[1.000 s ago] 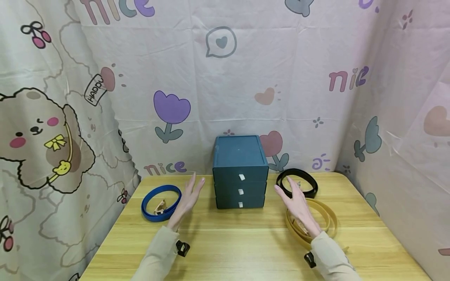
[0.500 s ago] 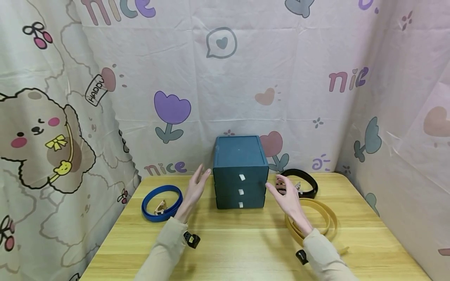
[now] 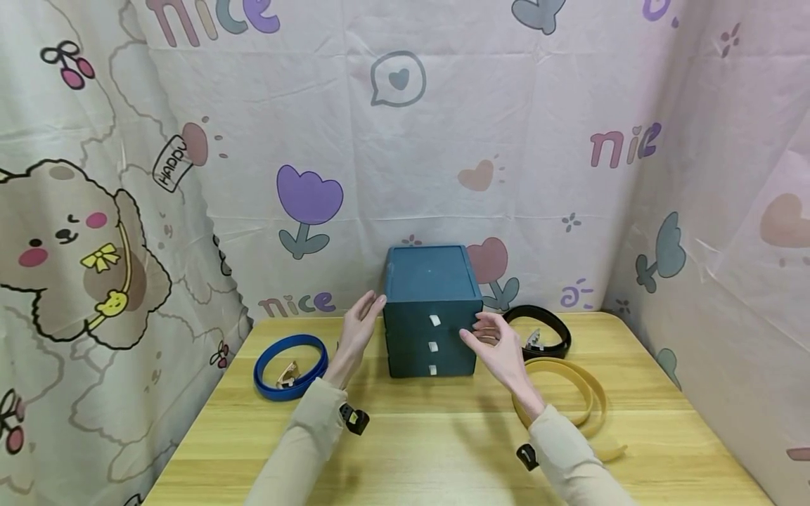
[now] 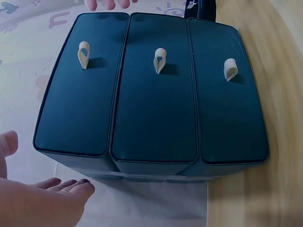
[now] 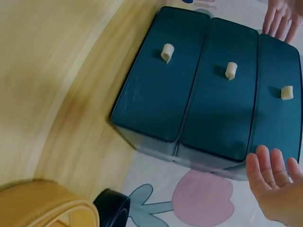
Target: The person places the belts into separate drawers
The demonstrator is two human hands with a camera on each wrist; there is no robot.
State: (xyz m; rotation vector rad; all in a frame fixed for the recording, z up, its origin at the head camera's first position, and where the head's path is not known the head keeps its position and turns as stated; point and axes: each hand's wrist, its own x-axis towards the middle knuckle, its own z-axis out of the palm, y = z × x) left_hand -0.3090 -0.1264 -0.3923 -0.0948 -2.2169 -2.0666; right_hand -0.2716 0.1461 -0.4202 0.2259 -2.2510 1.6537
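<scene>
Three white pull tabs [image 3: 434,320] run down the front of a dark blue-green drawer cabinet [image 3: 414,309], which, in the head view, stands at the back of the bench [image 3: 418,450] with its drawers closed. The left hand [image 3: 359,334] is beside its left front edge, fingers extended, thumb apart, holding nothing; the right hand [image 3: 500,351] is by the right front edge, fingers slightly bent and spread from the thumb, holding nothing either. A blue belt [image 3: 259,369] lies coiled near the left wrist; a black belt [image 3: 565,336] and a yellow belt [image 3: 599,393] lie to the right. The right forearm passes over the yellow coil, so a low sleeve could snag it and drag it along. From the left wrist, a gap seems to separate the left fingers from the cabinet's side; uneven pressure from the two hands might slew the cabinet round. From the right wrist, the right fingertips overlap the top drawer's edge, though contact cannot be told. The tabs look short, so a loose pinch could slip off, and tugging one without steadying the cabinet might shift the whole body.
</scene>
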